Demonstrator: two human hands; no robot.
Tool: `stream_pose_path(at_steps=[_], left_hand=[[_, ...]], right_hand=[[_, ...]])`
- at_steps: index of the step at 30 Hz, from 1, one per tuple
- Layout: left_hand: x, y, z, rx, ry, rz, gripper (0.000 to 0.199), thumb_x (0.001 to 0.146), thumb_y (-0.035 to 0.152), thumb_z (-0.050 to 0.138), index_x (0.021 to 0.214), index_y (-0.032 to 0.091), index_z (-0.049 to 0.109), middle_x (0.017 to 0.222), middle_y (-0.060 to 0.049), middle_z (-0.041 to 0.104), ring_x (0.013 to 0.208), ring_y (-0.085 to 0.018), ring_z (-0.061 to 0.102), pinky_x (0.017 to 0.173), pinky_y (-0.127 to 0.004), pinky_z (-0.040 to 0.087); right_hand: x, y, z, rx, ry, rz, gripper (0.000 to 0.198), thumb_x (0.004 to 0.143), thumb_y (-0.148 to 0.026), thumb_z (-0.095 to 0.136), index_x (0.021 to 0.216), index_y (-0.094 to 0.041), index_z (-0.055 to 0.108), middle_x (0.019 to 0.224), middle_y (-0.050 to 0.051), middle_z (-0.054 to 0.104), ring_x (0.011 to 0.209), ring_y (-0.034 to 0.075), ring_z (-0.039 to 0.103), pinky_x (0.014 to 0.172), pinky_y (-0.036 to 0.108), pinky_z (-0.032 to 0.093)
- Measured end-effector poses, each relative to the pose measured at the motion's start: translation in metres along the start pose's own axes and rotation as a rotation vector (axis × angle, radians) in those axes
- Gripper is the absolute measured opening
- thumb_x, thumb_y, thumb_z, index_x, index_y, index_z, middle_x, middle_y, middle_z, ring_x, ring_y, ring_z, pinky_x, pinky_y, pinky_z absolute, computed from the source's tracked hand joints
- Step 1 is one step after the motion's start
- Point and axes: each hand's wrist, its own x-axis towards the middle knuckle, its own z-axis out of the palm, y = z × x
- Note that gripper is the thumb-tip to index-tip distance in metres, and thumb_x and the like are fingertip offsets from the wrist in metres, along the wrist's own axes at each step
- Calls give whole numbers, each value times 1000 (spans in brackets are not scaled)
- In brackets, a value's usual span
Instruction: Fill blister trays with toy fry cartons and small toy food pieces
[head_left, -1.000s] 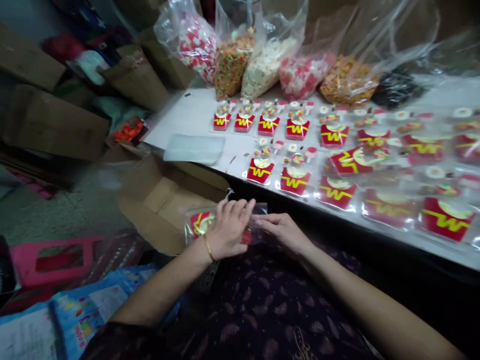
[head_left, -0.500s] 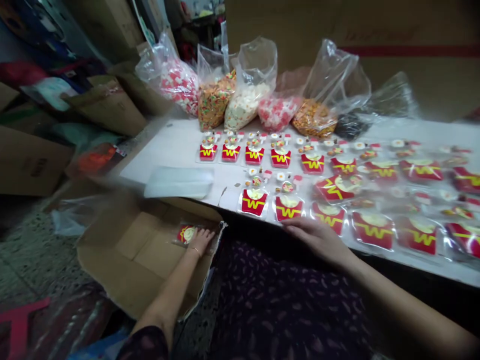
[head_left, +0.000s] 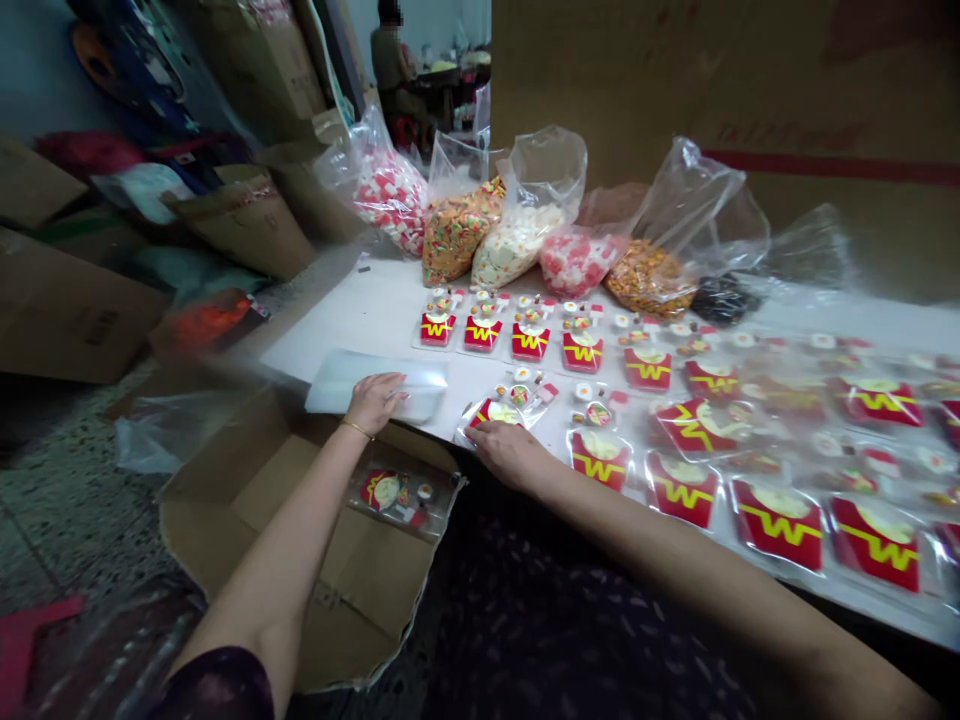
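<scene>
My left hand (head_left: 377, 402) rests its outstretched fingers on a stack of clear plastic bags (head_left: 330, 382) at the table's left front edge. Between thumb and fingers, my right hand (head_left: 510, 455) pinches the near edge of a clear packet (head_left: 491, 411) with a red and yellow fries box printed or set in it. That packet lies slightly turned, partly covered by the fingers. Small food-shaped pieces (head_left: 519, 395) show at its far end. A similar packet (head_left: 381, 490) lies inside the cardboard box (head_left: 292, 520) below the table edge.
Rows of like packets (head_left: 598, 460) cover the white table (head_left: 337, 310). Behind them stand clear bags of small pieces, one orange (head_left: 457, 235), one white (head_left: 514, 240). A large cardboard sheet (head_left: 675, 90) rises at the back. Another person (head_left: 390, 65) sits far off.
My left hand has left the packet in the cardboard box and come up onto the plastic bags. My right hand has moved left onto the front row's leftmost packet, which is now turned.
</scene>
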Motion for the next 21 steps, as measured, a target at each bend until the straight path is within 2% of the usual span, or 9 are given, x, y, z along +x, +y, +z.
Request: stream_pose_path(at_steps=[2, 4, 6, 8, 10, 13, 17, 21], left_hand=[[14, -7, 6, 4, -89, -6, 38, 72, 35, 57, 108, 22, 60, 117, -5, 57, 106, -23, 49, 94, -38, 34], [20, -10, 11, -3, -122, -7, 34, 67, 36, 62, 99, 24, 64, 114, -3, 59, 102, -23, 50, 91, -38, 35], [23, -10, 15, -11, -130, -15, 22, 67, 35, 62, 86, 25, 67, 107, -1, 61, 97, -20, 52, 89, -35, 37], [26, -9, 17, -29, -129, -31, 14, 69, 32, 59, 77, 25, 67, 100, 0, 62, 93, -18, 53, 86, -32, 38], [29, -8, 18, -51, -132, -43, 11, 69, 28, 58, 72, 24, 67, 94, 0, 62, 90, -16, 53, 84, -29, 39], [30, -9, 17, -72, -139, -41, 12, 70, 27, 56, 74, 22, 66, 93, 0, 61, 89, -15, 54, 82, -27, 39], [27, -6, 16, -87, -133, 3, 21, 71, 37, 57, 83, 22, 66, 100, -3, 58, 96, -18, 51, 84, -30, 37], [26, 3, 22, -34, -106, -50, 26, 67, 41, 61, 87, 25, 65, 106, -3, 56, 99, -22, 49, 82, -35, 36]], right_hand=[[9, 19, -13, -10, -6, -40, 46, 80, -25, 51, 125, -16, 43, 119, 13, 53, 109, 21, 49, 88, 30, 39], [15, 44, -23, -74, -57, -46, 75, 68, -29, 66, 134, -19, 32, 135, 14, 38, 125, 26, 32, 97, 39, 31], [21, 67, -27, -137, -160, -27, 96, 56, -28, 73, 138, -22, 22, 142, 13, 25, 131, 31, 16, 98, 50, 25], [27, 81, -27, -157, -256, -23, 102, 54, -29, 73, 139, -22, 18, 143, 14, 22, 131, 34, 10, 96, 57, 23], [32, 87, -25, -155, -297, -37, 97, 56, -31, 70, 139, -21, 19, 141, 15, 25, 130, 35, 13, 94, 59, 23], [35, 88, -27, -159, -255, -43, 93, 57, -30, 67, 138, -20, 22, 137, 17, 30, 127, 34, 22, 95, 58, 23], [29, 95, -49, -190, -120, 10, 96, 57, -34, 68, 139, -19, 20, 134, 18, 32, 121, 35, 30, 95, 54, 24], [26, 101, -72, -260, -12, 70, 92, 58, -42, 67, 137, -18, 25, 132, 19, 34, 117, 37, 32, 93, 52, 26]])
